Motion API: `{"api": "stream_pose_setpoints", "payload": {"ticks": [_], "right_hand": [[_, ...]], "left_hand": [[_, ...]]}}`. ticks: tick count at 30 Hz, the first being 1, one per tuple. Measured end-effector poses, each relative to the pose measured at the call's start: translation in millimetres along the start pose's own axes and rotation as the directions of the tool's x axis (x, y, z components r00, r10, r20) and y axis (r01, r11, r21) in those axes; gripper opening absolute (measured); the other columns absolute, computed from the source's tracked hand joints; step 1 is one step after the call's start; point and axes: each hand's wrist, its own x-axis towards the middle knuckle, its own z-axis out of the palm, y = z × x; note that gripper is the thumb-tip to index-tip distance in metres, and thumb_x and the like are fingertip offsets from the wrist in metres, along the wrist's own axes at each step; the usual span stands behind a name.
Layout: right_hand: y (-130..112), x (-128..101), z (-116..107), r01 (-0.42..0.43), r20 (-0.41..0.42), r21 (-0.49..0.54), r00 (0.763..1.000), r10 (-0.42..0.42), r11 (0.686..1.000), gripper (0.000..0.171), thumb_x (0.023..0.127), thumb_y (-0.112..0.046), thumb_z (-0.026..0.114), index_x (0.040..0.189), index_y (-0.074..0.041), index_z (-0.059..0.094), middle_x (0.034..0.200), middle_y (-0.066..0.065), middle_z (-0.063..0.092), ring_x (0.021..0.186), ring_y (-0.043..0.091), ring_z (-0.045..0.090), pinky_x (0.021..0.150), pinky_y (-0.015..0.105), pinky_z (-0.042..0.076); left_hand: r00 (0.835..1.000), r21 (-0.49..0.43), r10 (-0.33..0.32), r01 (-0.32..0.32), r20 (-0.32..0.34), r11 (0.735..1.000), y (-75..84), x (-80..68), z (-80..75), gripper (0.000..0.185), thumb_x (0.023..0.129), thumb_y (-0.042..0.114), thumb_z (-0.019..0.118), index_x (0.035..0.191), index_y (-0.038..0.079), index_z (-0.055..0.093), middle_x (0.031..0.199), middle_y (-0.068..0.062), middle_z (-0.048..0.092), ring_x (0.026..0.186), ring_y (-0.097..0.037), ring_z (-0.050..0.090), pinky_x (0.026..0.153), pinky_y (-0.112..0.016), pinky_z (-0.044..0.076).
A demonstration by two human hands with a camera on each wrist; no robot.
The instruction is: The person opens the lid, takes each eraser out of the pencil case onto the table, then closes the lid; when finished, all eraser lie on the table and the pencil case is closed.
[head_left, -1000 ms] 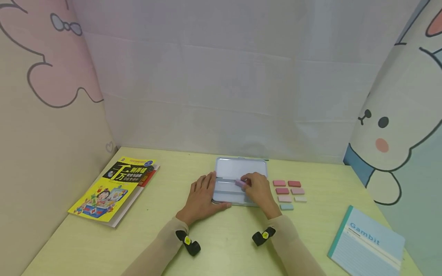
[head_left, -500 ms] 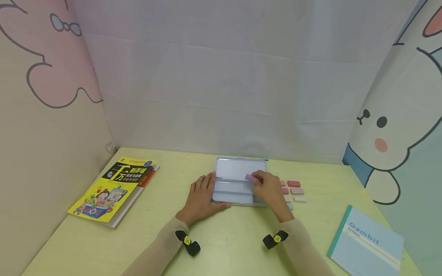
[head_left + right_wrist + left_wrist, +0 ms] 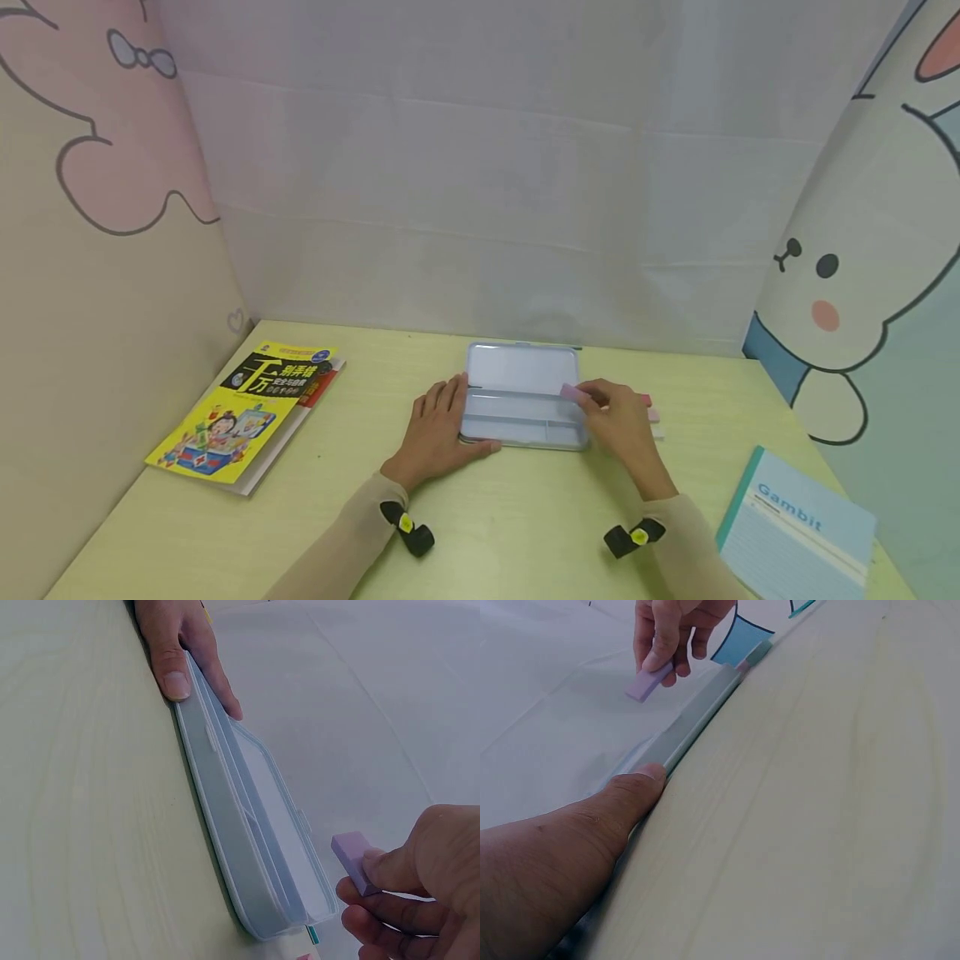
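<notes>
A pale blue pencil case lies with its lid raised towards the back wall, and its tray is divided into compartments. My left hand rests at its left end, fingers straight along that side and the thumb on the front edge. In my right hand a small purple eraser is pinched between thumb and fingers. The eraser appears over the right end of the case in the head view, and the right wrist view shows it off the lid side. Several pink and white erasers lie partly hidden behind the right hand.
A yellow picture book lies on another book at the left of the table. At the right front is a light blue notebook. A pale wall sheet stands along the table's back edge.
The right hand has moved to the right with the purple eraser, from above the case tray to its right end, covering more of the loose erasers. My left hand stays put.
</notes>
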Motion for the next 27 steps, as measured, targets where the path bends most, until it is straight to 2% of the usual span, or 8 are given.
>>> {"api": "stream_pose_setpoints", "payload": {"ticks": [4, 8, 11, 13, 16, 22, 27], "right_hand": [[5.8, -3.0, -11.0, -0.011, -0.036, 0.004, 0.999, 0.011, 1.000, 0.024, 0.101, -0.027, 0.077, 0.111, -0.006, 0.082, 0.100, 0.014, 0.084, 0.090, 0.027, 0.077, 0.082, 0.040, 0.058], [11.1, -7.9, -24.2, -0.058, -0.025, 0.038, 0.998, 0.058, 0.998, 0.029, 0.100, -0.032, 0.078, 0.115, -0.006, 0.082, 0.098, 0.012, 0.085, 0.085, 0.024, 0.079, 0.080, 0.031, 0.055], [14.1, -12.3, -34.1, -0.095, -0.005, 0.013, 0.995, 0.095, 0.995, 0.029, 0.102, -0.028, 0.074, 0.120, -0.006, 0.080, 0.105, 0.014, 0.084, 0.094, 0.029, 0.080, 0.084, 0.035, 0.055], [16.2, -15.1, -39.5, -0.115, 0.003, -0.025, 0.993, 0.115, 0.993, 0.027, 0.103, -0.023, 0.072, 0.123, -0.006, 0.079, 0.112, 0.016, 0.083, 0.102, 0.033, 0.078, 0.087, 0.041, 0.055], [21.2, -19.6, -46.2, -0.127, 0.005, -0.061, 0.992, 0.127, 0.990, 0.027, 0.103, -0.017, 0.069, 0.125, -0.005, 0.078, 0.118, 0.020, 0.081, 0.107, 0.038, 0.075, 0.086, 0.043, 0.056], [34.3, -27.2, -58.9, -0.126, -0.008, -0.074, 0.992, 0.126, 0.989, 0.030, 0.104, -0.021, 0.071, 0.130, -0.007, 0.077, 0.119, 0.023, 0.080, 0.107, 0.039, 0.074, 0.077, 0.030, 0.052], [46.5, -34.9, -68.9, -0.103, -0.051, -0.082, 0.994, 0.099, 0.991, 0.029, 0.104, -0.026, 0.073, 0.127, -0.008, 0.077, 0.112, 0.023, 0.081, 0.103, 0.040, 0.077, 0.074, 0.028, 0.051]], "left_hand": [[1.000, 0.004, 0.000, 0.000, -0.004, 1.000, -0.9, 0.5, 1.1, 0.123, 0.088, 0.082, 0.065, 0.174, 0.009, 0.013, 0.178, -0.015, 0.028, 0.162, -0.041, 0.028, 0.129, -0.061, 0.025], [1.000, -0.004, -0.004, 0.004, -0.003, 1.000, -0.1, 0.4, 0.8, 0.123, 0.088, 0.081, 0.066, 0.174, 0.009, 0.014, 0.177, -0.015, 0.028, 0.162, -0.041, 0.028, 0.129, -0.061, 0.024], [1.000, -0.018, -0.005, 0.005, -0.001, 1.000, 0.8, 0.0, -0.4, 0.124, 0.088, 0.080, 0.067, 0.174, 0.008, 0.014, 0.177, -0.015, 0.028, 0.162, -0.041, 0.028, 0.129, -0.061, 0.024], [1.000, -0.017, -0.006, 0.006, -0.001, 1.000, 0.8, -0.5, -0.5, 0.124, 0.088, 0.081, 0.067, 0.174, 0.008, 0.014, 0.177, -0.015, 0.028, 0.162, -0.041, 0.027, 0.129, -0.061, 0.024], [1.000, -0.012, -0.006, 0.006, -0.002, 1.000, 0.4, -1.1, -0.3, 0.124, 0.088, 0.081, 0.066, 0.174, 0.008, 0.014, 0.177, -0.015, 0.028, 0.162, -0.041, 0.027, 0.129, -0.061, 0.024], [1.000, -0.023, 0.000, 0.000, -0.001, 1.000, 1.6, -1.1, -2.0, 0.124, 0.089, 0.080, 0.066, 0.174, 0.008, 0.013, 0.177, -0.016, 0.028, 0.162, -0.042, 0.027, 0.129, -0.062, 0.023], [1.000, -0.038, 0.005, -0.006, -0.001, 0.999, 2.5, -0.6, -3.2, 0.123, 0.089, 0.078, 0.068, 0.173, 0.006, 0.014, 0.177, -0.018, 0.028, 0.161, -0.044, 0.027, 0.128, -0.063, 0.024]]}}
